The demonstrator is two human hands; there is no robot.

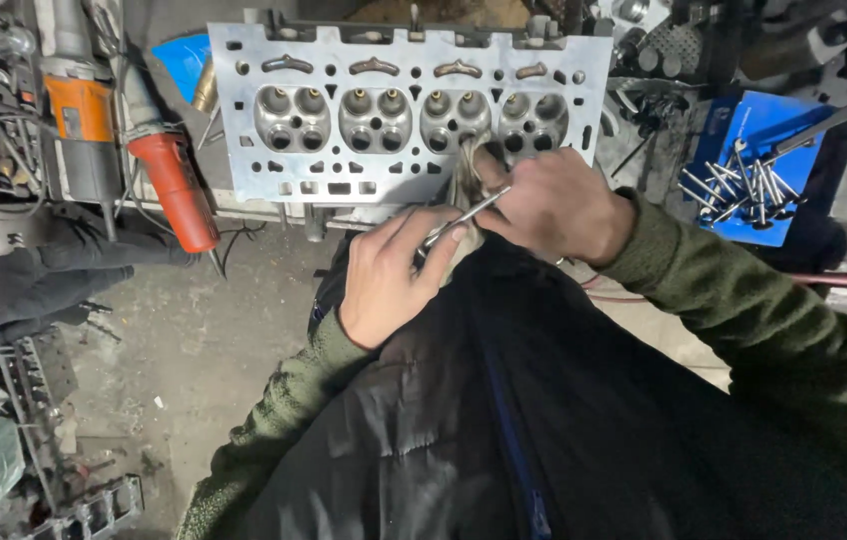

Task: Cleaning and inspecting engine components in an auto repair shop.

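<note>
Wiping valve [464, 215] (beside head's [404, 110] edge)

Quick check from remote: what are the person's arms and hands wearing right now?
Both hands, left and right, are bare: no gloves, and no rings or watch that I can see. Both arms wear olive-green, fleece-textured sleeves reaching the wrists, under a black quilted vest with a blue zip.

Left hand [389, 275] fingers curled in a pinch, right hand [544, 205] fisted alongside
</note>
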